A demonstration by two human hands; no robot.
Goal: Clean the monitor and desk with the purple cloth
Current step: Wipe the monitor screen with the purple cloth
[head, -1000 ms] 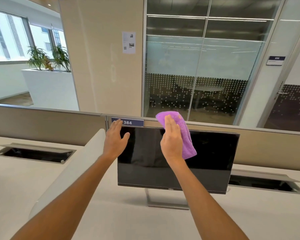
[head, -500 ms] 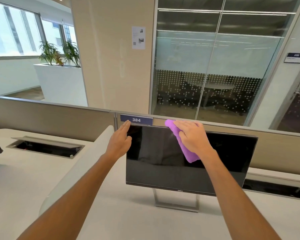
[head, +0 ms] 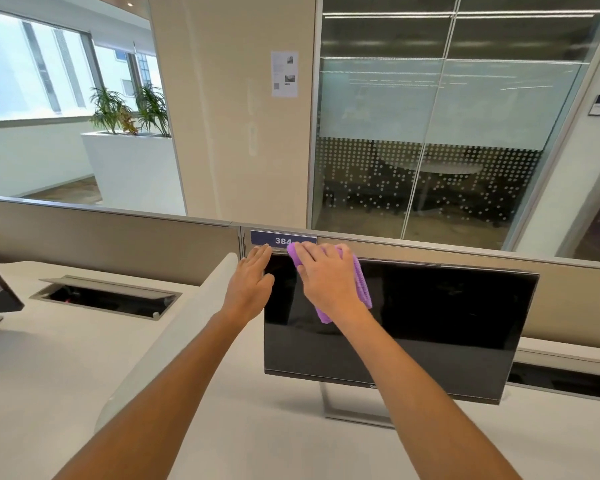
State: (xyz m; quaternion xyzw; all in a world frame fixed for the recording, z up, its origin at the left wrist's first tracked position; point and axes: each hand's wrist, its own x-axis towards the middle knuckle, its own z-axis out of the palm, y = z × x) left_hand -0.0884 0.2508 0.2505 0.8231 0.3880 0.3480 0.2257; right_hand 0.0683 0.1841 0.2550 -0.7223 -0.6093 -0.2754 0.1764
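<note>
Under your right hand (head: 329,282) the purple cloth (head: 362,289) looks soft and ribbed, a matt woven fabric. The monitor (head: 430,317) you press it against has a glossy black screen that throws faint reflections, edged by a thin dark frame, and its stand (head: 347,407) looks like brushed silver metal. The desk (head: 257,441) you stand at is smooth, matt and off-white. The partition (head: 101,233) behind looks like matt beige fabric capped with a grey metal strip.

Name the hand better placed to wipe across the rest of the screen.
Right. The right hand already presses the purple cloth against the monitor near its top left; the left hand only steadies the edge.
</note>
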